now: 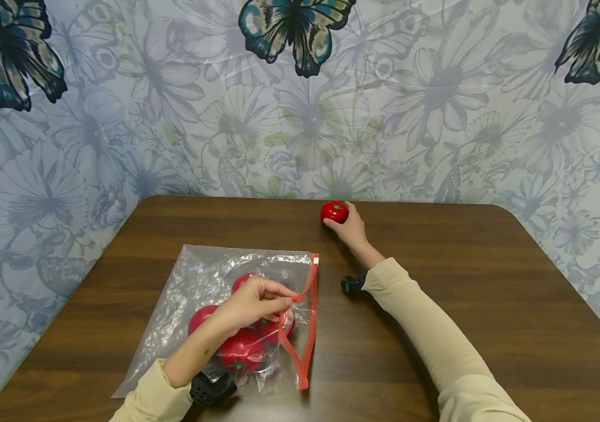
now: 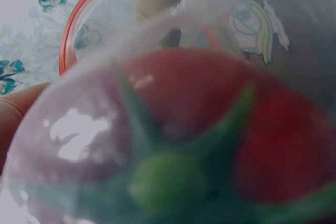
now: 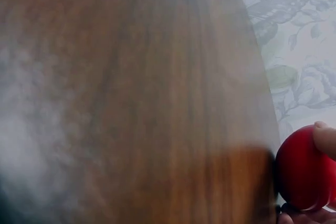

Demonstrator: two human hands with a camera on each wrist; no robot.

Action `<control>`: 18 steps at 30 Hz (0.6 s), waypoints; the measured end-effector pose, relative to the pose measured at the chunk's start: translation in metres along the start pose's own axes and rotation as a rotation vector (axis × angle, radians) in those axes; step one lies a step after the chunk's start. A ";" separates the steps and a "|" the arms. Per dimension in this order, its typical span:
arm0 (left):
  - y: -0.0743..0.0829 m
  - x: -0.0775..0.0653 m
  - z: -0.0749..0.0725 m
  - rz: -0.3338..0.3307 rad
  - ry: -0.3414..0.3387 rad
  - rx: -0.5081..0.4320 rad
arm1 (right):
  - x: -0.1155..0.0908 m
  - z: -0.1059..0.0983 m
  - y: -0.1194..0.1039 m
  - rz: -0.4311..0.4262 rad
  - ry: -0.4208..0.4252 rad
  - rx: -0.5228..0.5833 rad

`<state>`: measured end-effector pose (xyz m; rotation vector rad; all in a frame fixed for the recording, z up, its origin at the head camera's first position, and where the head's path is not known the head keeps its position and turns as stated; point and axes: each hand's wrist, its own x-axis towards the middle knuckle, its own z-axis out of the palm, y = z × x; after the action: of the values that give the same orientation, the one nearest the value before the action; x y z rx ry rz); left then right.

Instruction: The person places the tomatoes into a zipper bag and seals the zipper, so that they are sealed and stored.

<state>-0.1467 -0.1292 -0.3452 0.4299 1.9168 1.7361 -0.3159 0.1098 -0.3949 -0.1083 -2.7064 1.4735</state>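
Observation:
A clear plastic zip bag (image 1: 210, 264) with a red-orange zip edge lies on the table, several red tomatoes (image 1: 242, 350) inside it. My left hand (image 1: 258, 302) reaches over the bag and pinches the upper side of its mouth, so the opening gapes toward the right. In the left wrist view a tomato (image 2: 184, 82) with a green calyx fills the frame behind the plastic. At the table's far edge my right hand (image 1: 353, 228) grips a single red tomato (image 1: 334, 211) between thumb and fingers. The right wrist view shows this tomato (image 3: 302, 169) at its lower right.
The brown wooden table (image 1: 463, 281) has rounded far corners. Right behind it hangs a flower-patterned wall covering (image 1: 305, 135) with teal butterflies (image 1: 295, 35). A black wrist device (image 1: 353, 285) sits under the right sleeve, another (image 1: 211, 390) at the left cuff.

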 end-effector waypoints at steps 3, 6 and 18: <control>0.000 -0.001 0.000 0.000 -0.002 -0.003 | 0.000 0.001 0.001 0.007 0.011 -0.011; 0.002 -0.001 0.001 -0.005 0.000 -0.008 | -0.001 -0.001 0.002 0.003 0.018 -0.013; 0.002 0.000 0.002 -0.018 0.007 -0.022 | -0.008 -0.009 0.008 -0.022 0.019 0.014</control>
<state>-0.1455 -0.1273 -0.3430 0.3981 1.8994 1.7477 -0.3065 0.1211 -0.3966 -0.0912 -2.6732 1.4771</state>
